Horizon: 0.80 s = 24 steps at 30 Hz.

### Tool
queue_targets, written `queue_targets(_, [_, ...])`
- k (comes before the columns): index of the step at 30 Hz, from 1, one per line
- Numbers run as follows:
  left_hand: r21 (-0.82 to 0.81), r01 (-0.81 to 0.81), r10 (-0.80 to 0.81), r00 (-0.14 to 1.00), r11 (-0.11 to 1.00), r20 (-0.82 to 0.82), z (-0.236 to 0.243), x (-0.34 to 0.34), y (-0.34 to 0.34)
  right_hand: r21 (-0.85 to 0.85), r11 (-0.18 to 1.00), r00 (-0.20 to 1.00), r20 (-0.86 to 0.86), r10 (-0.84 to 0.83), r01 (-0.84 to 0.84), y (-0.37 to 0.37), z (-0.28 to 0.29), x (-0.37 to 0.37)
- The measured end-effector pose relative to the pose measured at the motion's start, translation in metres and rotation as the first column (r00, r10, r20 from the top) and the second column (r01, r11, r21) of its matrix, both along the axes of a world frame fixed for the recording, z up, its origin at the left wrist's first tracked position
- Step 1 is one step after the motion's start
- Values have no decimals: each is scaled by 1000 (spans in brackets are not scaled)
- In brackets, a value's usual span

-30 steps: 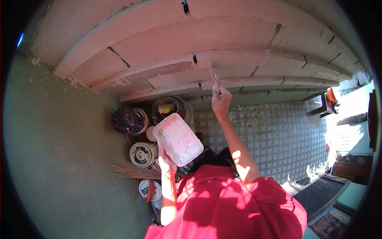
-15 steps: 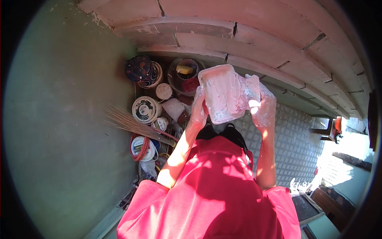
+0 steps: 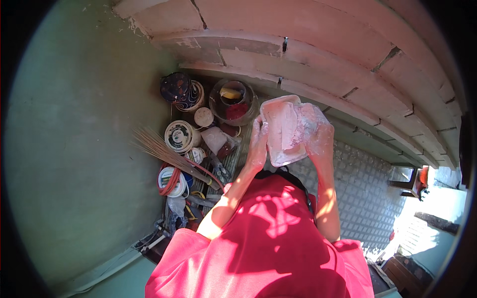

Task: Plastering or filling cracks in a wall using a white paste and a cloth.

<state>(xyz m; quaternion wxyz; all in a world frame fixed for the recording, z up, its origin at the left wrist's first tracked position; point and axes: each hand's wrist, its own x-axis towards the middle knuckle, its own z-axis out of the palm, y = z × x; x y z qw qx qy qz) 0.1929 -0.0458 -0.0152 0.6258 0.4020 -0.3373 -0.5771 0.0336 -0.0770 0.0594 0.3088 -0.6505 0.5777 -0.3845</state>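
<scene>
Big stuff first from my remote seat: the green wall (image 3: 89, 139) fills the left side, the pinkish ledged wall (image 3: 323, 54) sweeps across the top, and the tiled floor (image 3: 357, 179) runs off right. There's the red shirt (image 3: 248, 238), patched with sunlight, at the bottom. Along the green wall's foot I've got a twig broom (image 3: 171, 156) slanting across the clutter, a wide basin (image 3: 214, 107) and a lidded white bucket (image 3: 181, 136). And centre stage, the shallow tray (image 3: 284, 160), up in front of the shirt, tilted, well right of the bucket! My left hand (image 3: 258, 144) has it gripped by the left edge. My right hand (image 3: 318, 136) is curled over the right edge; whether it's gripping anything, I can't tell. Pale paste (image 3: 285, 124) coats the tray's middle. Smallest of all, a yellow block (image 3: 230, 93) within the basin.
</scene>
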Motion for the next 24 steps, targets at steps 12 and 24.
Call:
queue_targets(12, [127, 129, -133, 991, 983, 18, 22, -54, 1, -125, 992, 993, 113, 22, -8, 0, -19, -55])
queue_targets(24, [332, 133, -71, 979, 934, -192, -5, -49, 1, 159, 987, 871, 480, -104, 30, 12, -57, -69])
